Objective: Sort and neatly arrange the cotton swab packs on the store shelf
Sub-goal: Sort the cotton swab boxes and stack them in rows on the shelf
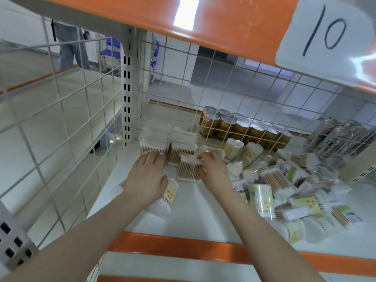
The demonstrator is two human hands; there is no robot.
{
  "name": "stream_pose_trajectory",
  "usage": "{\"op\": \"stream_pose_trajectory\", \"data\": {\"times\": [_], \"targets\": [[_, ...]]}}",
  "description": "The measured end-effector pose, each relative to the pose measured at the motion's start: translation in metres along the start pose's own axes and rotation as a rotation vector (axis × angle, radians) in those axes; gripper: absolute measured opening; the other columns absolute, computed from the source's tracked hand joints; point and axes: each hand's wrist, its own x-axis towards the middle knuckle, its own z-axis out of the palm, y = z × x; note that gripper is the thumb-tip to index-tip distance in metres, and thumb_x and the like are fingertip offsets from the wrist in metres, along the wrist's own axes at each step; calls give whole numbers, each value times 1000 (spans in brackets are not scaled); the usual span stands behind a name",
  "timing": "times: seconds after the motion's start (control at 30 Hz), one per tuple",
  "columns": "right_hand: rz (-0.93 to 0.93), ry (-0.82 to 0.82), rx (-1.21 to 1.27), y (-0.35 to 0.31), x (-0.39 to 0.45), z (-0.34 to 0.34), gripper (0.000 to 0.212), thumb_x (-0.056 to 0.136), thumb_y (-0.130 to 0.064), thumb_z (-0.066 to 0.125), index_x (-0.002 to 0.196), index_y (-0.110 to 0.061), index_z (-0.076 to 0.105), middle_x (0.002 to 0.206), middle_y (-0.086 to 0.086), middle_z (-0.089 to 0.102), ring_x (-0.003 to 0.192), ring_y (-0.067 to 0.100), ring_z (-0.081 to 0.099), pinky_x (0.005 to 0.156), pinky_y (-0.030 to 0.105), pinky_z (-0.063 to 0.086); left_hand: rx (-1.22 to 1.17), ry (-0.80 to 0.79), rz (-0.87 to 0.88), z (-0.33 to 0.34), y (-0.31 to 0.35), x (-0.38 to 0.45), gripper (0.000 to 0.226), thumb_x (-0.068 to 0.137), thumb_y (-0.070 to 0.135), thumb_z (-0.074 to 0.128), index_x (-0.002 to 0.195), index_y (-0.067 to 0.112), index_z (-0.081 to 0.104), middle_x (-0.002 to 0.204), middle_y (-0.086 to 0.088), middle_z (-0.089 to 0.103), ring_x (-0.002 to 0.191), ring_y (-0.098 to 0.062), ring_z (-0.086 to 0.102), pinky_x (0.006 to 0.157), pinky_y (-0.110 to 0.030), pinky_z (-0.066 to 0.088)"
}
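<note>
My right hand pinches a swab pack (light, crinkly, best held by its sides); my left hand lies flat on a stack.

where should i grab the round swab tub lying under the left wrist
Judging by its pose, grip the tub across its curved middle, coming from above on its right side. It lies on its side, and the left hand hovers over its left half.

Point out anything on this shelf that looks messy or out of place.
The loose pile of swab packs on the right lies jumbled, tilted every way, unlike the neat stacks at the back left. One tub lies on its side under the left hand.
</note>
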Motion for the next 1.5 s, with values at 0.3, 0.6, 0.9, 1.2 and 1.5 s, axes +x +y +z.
{"op": "stream_pose_trajectory", "data": {"times": [0.3, 0.6, 0.9, 1.2, 1.5], "targets": [[-17, 25, -41, -14, 14, 10, 31, 88, -14, 56, 119, -7, 53, 123, 12, 44, 109, 26, 48, 83, 29, 39, -22, 33, 16, -1, -3, 3, 38, 59, 9, 75, 95, 2, 64, 95, -15, 64, 87, -34, 63, 77, -42, 52], [-29, 17, -13, -21, 25, 14, 31, 89, -13, 55, 119, -7, 52, 122, 11, 44, 109, 25, 47, 87, 28, 39, -45, 36, 2, -4, -3, 5, 35, 57, 6, 75, 90, 5, 64, 89, -12, 63, 79, -32, 62, 68, -40, 53], [-24, 29, 16, -15, 24, 14, 38, 87, -12, 58, 123, -10, 50, 124, 10, 43, 112, 25, 46, 85, 29, 40, -72, 17, -18, -4, -4, 7, 26, 73, 17, 55, 96, 7, 62, 99, -11, 61, 92, -31, 59, 77, -40, 49], [121, 40, -59, 29, 25, -6, 41, 86, -7, 50, 127, -12, 50, 127, 9, 47, 117, 26, 45, 89, 34, 42, -36, 58, 44, 0, 8, 18, 29, 66, 10, 68, 95, 6, 65, 94, -11, 64, 86, -34, 62, 76, -42, 51], [127, -135, -115, 51, 44, -3, 49, 87, -9, 52, 134, -17, 43, 134, 5, 48, 120, 24, 46, 96, 33, 40, -10, -17, 28, 4, 12, 33, 29, 62, 7, 73, 90, 5, 67, 93, -12, 66, 89, -35, 63, 80, -45, 50]]}}
